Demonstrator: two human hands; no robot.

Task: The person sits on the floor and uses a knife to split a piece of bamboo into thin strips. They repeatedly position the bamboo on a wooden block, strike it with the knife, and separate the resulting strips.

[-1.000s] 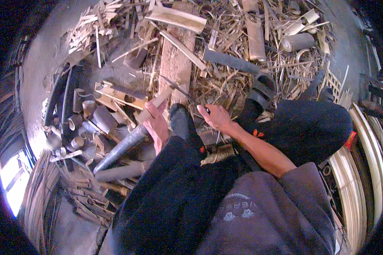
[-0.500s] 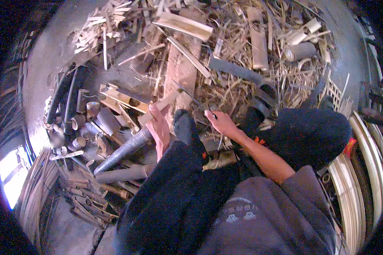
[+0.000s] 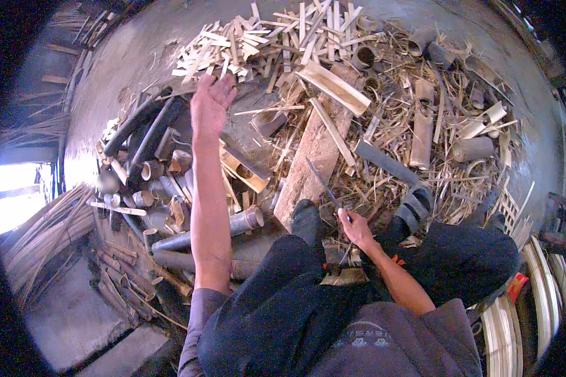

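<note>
Since the plank (image 3: pixel 314 157) lies before you, probably a base, the heap of pale strips (image 3: pixel 236 45) sits beyond its far left corner, perhaps out of the way. Your left hand (image 3: pixel 209 108) hangs by the heap's near edge, fingers spread, seemingly empty; your right hand (image 3: pixel 357 228) wraps the knife (image 3: pixel 321 181) (handle mostly hidden), its tip over the plank, perhaps sparing your legs.

Bamboo-cutting workshop. Rough grey concrete-like floor (image 3: pixel 132 69) littered: short flat pale bamboo slats (image 3: pixel 229 47) heaped, 11 o'clock; curly tan bamboo shavings (image 3: pixel 393 119), 2 o'clock; round brown bamboo offcuts (image 3: pixel 182 161), 9–10 o'clock; long cream bamboo strips (image 3: pixel 543 286), 4 o'clock.
</note>
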